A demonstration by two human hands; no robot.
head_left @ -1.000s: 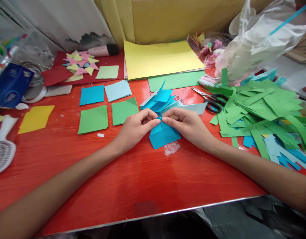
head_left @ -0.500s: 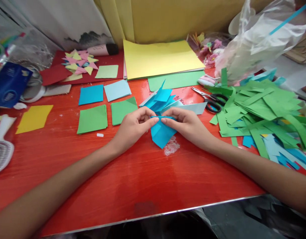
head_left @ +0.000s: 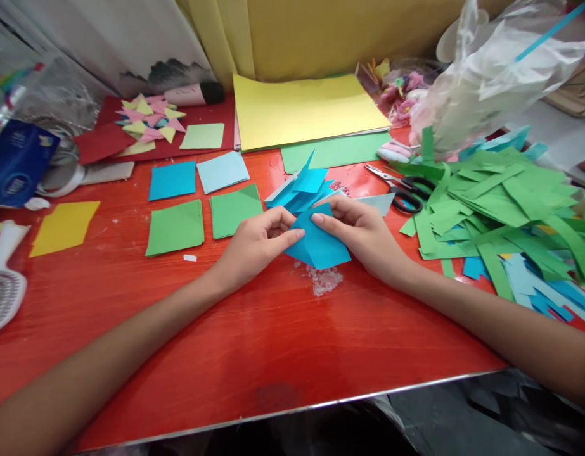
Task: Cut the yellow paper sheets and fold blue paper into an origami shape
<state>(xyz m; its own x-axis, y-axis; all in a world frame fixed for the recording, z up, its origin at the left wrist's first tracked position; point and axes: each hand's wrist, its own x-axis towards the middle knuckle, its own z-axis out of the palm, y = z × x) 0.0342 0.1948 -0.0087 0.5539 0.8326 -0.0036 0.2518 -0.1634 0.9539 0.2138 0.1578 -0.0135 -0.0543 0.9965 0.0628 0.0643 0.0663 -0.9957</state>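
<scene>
Between my hands is a blue sheet of paper point(head_left: 318, 244) with creases in it, held above the red table point(head_left: 282, 342). My left hand point(head_left: 261, 244) pinches its left edge between thumb and fingers. On the other side my right hand point(head_left: 363, 231) grips it, thumb lying on the front and fingers behind. Just beyond the hands lies a heap of folded blue paper pieces point(head_left: 311, 183). To the left are a stack of green paper squares point(head_left: 175, 228), another green stack point(head_left: 234, 212), a blue stack point(head_left: 172, 181) and a pale blue stack point(head_left: 223, 172).
Scissors point(head_left: 404, 190) with black handles lie right of the heap, beside a pile of green paper strips point(head_left: 492, 202). Large yellow sheets point(head_left: 306, 114) are at the back. A folded-paper star point(head_left: 152, 117) rests on dark red paper. At far left is a hairbrush point(head_left: 4, 285).
The blue paper has turned in my hands, and its lower corner has swung up and to the right. My right thumb has moved onto its front face.
</scene>
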